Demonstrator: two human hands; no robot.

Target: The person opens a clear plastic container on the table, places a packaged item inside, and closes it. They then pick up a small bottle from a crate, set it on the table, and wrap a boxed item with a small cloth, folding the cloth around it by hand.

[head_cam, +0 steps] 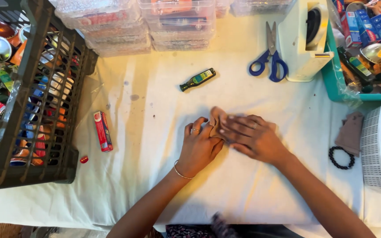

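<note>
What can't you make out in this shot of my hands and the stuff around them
Head view:
- Brown cloth: mostly covered by the left hand and right hand.
- Green bin: cut off by the right edge.
- Black crate: contents too jumbled behind the bars.
- Clear boxes: cut off by the top edge.
</note>
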